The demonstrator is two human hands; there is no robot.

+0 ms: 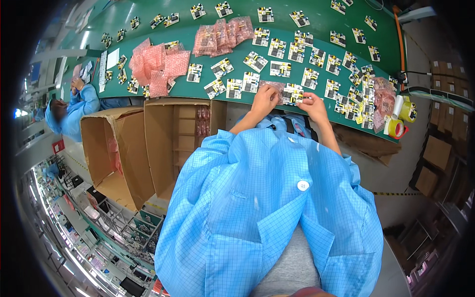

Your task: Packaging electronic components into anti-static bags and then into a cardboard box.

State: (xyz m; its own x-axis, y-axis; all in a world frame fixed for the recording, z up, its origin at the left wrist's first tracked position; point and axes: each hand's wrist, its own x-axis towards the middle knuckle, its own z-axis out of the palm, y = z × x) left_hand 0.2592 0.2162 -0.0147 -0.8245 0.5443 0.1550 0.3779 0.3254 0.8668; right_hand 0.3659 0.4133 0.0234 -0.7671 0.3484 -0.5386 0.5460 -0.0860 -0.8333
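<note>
Head view: circuit boards point(293, 93) crowd the right hand point(312, 106); cartons point(129, 153) stand left.

Place: factory workshop, electronics assembly or packing. Evidence: green workbench point(185, 89), twelve o'clock, bearing populated circuit boards point(280, 69); pink bubble-wrap pouches point(175, 63), eleven o'clock; adhesive-tape rolls point(404, 115), three o'clock; stacked cartons point(438, 151), also three o'clock; checked blue smock point(217, 213), six o'clock; blue-clad co-worker point(86, 101), between nine and ten; further workstations point(89, 232), eight o'clock.
</note>
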